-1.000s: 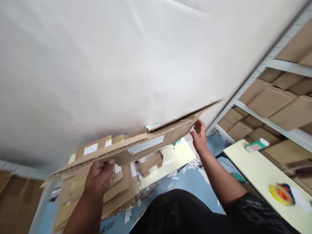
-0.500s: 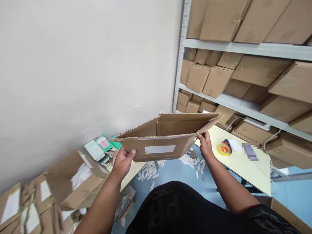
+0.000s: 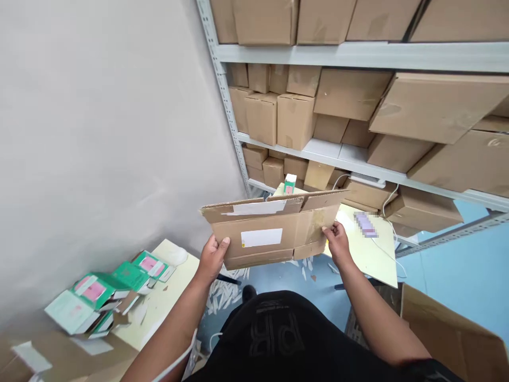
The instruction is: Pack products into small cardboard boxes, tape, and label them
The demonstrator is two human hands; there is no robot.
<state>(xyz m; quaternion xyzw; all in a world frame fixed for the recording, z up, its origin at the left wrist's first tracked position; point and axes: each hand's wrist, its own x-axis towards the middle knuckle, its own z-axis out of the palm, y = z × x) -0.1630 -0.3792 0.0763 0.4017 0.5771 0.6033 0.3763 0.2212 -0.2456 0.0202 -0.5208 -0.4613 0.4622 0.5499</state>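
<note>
Between my two hands hangs a flattened cardboard box [image 3: 274, 233], held up in front of my body. A white label [image 3: 261, 237] is stuck on its near face, and a torn white strip runs along the upper flap. My left hand [image 3: 212, 258] grips the lower left edge, thumb on the near face. At the right end my right hand [image 3: 337, 243] pinches the cardboard near a patch of tape. The fingers behind the cardboard are hidden on both sides.
Metal shelves [image 3: 358, 55] full of cardboard boxes stand ahead. Green-and-white cartons [image 3: 93, 289] lie on the left table [image 3: 169, 276]. A blurred-out purple item [image 3: 366, 224] and a cable are on the right table [image 3: 384, 260]. White paper scraps [image 3: 226, 292] litter the floor. An open carton [image 3: 453, 339] stands lower right.
My view has swung right. The box, gaping open at the top before, is now pressed flatter with its face turned more towards me. Both hands keep their hold.
</note>
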